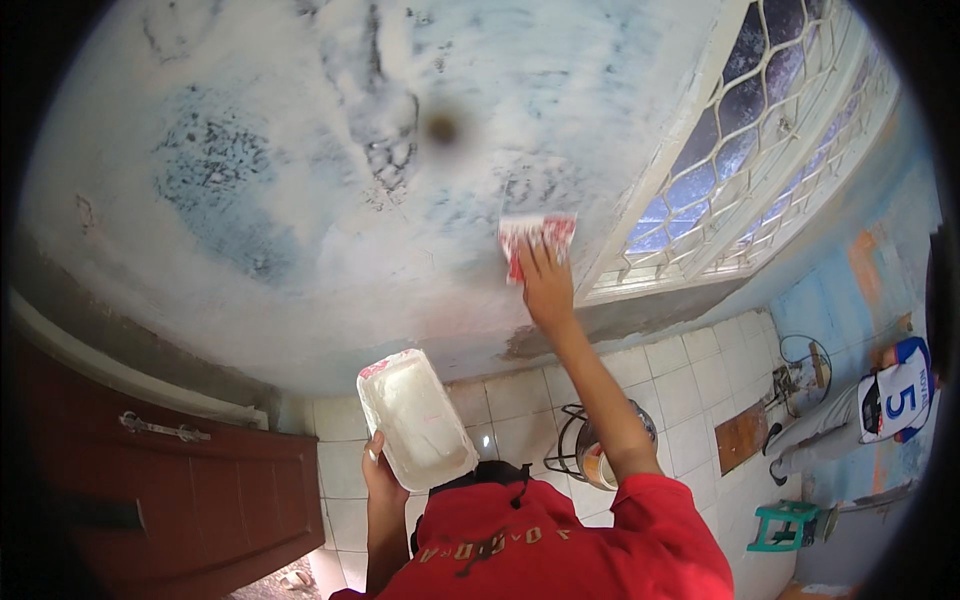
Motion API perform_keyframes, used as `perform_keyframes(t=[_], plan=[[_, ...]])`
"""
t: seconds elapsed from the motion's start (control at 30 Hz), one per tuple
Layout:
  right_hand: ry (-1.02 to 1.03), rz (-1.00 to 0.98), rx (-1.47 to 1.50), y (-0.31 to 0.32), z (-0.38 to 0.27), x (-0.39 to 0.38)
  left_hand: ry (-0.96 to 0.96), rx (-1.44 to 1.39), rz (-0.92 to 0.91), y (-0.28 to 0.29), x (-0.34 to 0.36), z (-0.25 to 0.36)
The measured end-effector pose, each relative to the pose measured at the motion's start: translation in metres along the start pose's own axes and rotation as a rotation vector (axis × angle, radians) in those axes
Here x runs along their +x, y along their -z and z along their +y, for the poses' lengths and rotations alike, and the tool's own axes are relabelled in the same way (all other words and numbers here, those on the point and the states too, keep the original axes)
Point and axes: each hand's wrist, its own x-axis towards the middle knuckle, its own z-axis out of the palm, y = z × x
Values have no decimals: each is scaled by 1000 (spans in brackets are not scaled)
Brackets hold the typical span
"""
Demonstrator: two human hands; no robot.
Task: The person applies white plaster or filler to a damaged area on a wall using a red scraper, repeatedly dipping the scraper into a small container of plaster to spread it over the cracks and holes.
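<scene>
My left hand (377, 458) holds a white rectangular tray (418, 421) at its left side, in the lower middle; white residue coats its inside. My right hand (545, 275) is up on the patchy blue-and-white wall (300, 250), gripping a flat red-and-white piece (537, 228) against the surface, left of the window's lower corner. Its fingers lie over the piece. Dark mottled patches show above it and at the upper left.
A grilled window (745, 150) is at upper right, a brown door (160, 480) at lower left. Below are tiled flooring (515, 400), a round container on a black stand (603, 470) and a green stool (778, 525). Another person (880, 410) is at the right wall.
</scene>
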Motion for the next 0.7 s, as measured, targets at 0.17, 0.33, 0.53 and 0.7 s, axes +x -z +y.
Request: perform_keyframes(t=[0.17,0.33,0.53,0.7], plan=[[48,-68,87,-16,-9,-83,-11,-26,38,11,-20,-9],[23,188,54,75,-53,45,-36,20,83,19,-32,-3],[25,157,-69,44,-67,71,-20,-8,41,30,-37,15],[44,-66,-12,-39,-73,-67,-26,-1,30,51,-47,34]])
